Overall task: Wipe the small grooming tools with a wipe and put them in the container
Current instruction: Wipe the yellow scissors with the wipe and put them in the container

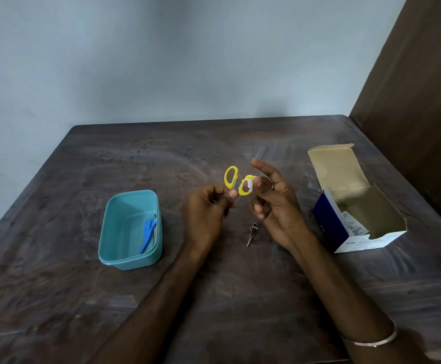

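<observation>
At lower left, your teal container [130,229] holds a blue tool [147,236]. At centre your left hand [208,206] pinches the yellow scissors [236,183]; your right hand [272,198] presses a white wipe [248,185] on one loop, tweezers [252,233] lying below

Dim, soft light; wide-angle bending at edges (bottom right corner blurred).

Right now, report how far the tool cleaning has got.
Done: one blue tool already lies in the teal container. In hand: the left hand holds the yellow scissors while the right hand rubs a white wipe on one handle loop. Left: the metal tool on the table, untouched.
</observation>
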`<action>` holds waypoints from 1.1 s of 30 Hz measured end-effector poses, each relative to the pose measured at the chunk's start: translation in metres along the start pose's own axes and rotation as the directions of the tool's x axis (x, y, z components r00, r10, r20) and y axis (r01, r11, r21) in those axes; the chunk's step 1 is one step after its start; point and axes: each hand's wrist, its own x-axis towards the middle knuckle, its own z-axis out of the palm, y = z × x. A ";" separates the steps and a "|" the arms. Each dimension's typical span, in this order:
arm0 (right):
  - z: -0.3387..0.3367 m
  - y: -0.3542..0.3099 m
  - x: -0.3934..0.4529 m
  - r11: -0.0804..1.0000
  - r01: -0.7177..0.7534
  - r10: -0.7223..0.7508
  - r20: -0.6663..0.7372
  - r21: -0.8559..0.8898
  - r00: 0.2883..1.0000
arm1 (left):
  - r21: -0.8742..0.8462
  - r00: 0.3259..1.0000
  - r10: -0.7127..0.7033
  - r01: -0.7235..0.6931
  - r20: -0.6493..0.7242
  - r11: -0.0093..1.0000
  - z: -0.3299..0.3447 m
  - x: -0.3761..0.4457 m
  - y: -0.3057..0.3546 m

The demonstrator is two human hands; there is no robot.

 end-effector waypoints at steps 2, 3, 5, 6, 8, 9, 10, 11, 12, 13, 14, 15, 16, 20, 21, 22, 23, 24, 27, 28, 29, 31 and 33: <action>0.003 -0.001 -0.001 0.997 0.044 -0.045 -0.019 -0.068 0.999 | -0.096 0.998 -0.056 0.059 0.034 0.994 -0.001 -0.002 0.004; 0.004 -0.002 -0.002 0.994 0.058 -0.061 -0.028 -0.092 0.998 | -0.150 0.994 -0.103 0.109 0.048 0.983 -0.001 -0.002 0.006; 0.006 -0.002 -0.004 0.990 0.076 -0.081 -0.036 -0.119 0.996 | -0.241 0.974 -0.210 0.224 0.083 0.944 0.001 -0.003 0.009; 0.006 -0.001 -0.004 0.988 0.082 -0.087 -0.033 -0.128 0.996 | -0.270 0.961 -0.255 0.274 0.107 0.923 0.001 -0.003 0.010; 0.007 0.000 -0.005 0.984 0.093 -0.099 -0.029 -0.152 0.995 | -0.316 0.934 -0.317 0.354 0.164 0.880 0.002 -0.004 0.012; 0.008 0.001 -0.004 0.981 0.097 -0.104 -0.035 -0.167 0.994 | -0.336 0.918 -0.347 0.393 0.191 0.856 0.002 -0.004 0.013; 0.009 0.001 -0.004 0.978 0.101 -0.111 -0.048 -0.184 0.993 | -0.355 0.901 -0.377 0.432 0.215 0.829 0.002 -0.004 0.014; 0.009 0.002 -0.004 0.974 0.105 -0.121 -0.067 -0.199 0.990 | -0.368 0.884 -0.405 0.467 0.236 0.804 0.001 -0.004 0.014; 0.010 0.002 -0.004 0.971 0.113 -0.134 -0.090 -0.210 0.987 | -0.376 0.867 -0.429 0.497 0.254 0.782 0.001 -0.004 0.014; 0.010 0.002 -0.004 0.968 0.124 -0.151 -0.112 -0.216 0.982 | -0.381 0.852 -0.448 0.523 0.271 0.763 0.002 -0.004 0.014; 0.011 0.003 -0.004 0.967 0.136 -0.168 -0.136 -0.214 0.976 | -0.388 0.840 -0.463 0.541 0.282 0.746 0.002 -0.004 0.014; 0.011 0.004 -0.004 0.969 0.142 -0.177 -0.165 -0.202 0.970 | -0.395 0.834 -0.472 0.551 0.286 0.735 0.003 -0.003 0.015; 0.011 0.005 -0.003 0.975 0.135 -0.170 -0.203 -0.178 0.964 | -0.400 0.835 -0.474 0.550 0.279 0.733 0.004 -0.003 0.015; 0.011 0.010 0.000 1.000 -0.009 0.009 -0.262 0.001 0.965 | -0.369 0.874 -0.440 0.487 0.209 0.792 0.004 -0.001 0.013; 0.010 0.011 0.000 0.999 -0.037 0.043 -0.251 0.030 0.967 | -0.360 0.882 -0.430 0.471 0.192 0.805 0.004 -0.002 0.013; 0.009 0.011 0.001 0.998 -0.050 0.060 -0.245 0.048 0.968 | -0.361 0.891 -0.420 0.453 0.169 0.815 0.004 -0.002 0.013; 0.008 0.010 0.001 0.997 -0.054 0.066 -0.245 0.058 0.967 | -0.371 0.901 -0.411 0.433 0.140 0.822 0.003 -0.002 0.013; 0.006 0.008 0.002 0.997 -0.054 0.066 -0.249 0.053 0.966 | -0.387 0.908 -0.406 0.413 0.104 0.824 0.002 -0.001 0.013; -0.001 0.002 0.003 0.996 -0.053 0.035 -0.240 -0.070 0.970 | -0.436 0.914 -0.405 0.369 0.010 0.821 -0.001 0.001 0.012; -0.003 0.001 0.003 0.993 -0.055 0.030 -0.225 -0.108 0.974 | -0.447 0.912 -0.410 0.363 -0.008 0.817 -0.002 0.002 0.011; -0.003 0.001 0.004 0.990 -0.060 0.032 -0.209 -0.129 0.977 | -0.456 0.910 -0.414 0.359 -0.022 0.815 -0.003 0.003 0.011; -0.003 0.002 0.004 0.985 -0.077 0.049 -0.176 -0.155 0.983 | -0.464 0.910 -0.413 0.352 -0.034 0.813 -0.004 0.004 0.010; -0.001 0.006 0.004 0.976 -0.079 0.051 -0.140 -0.201 0.989 | -0.467 0.912 -0.410 0.351 -0.027 0.811 -0.004 0.003 0.011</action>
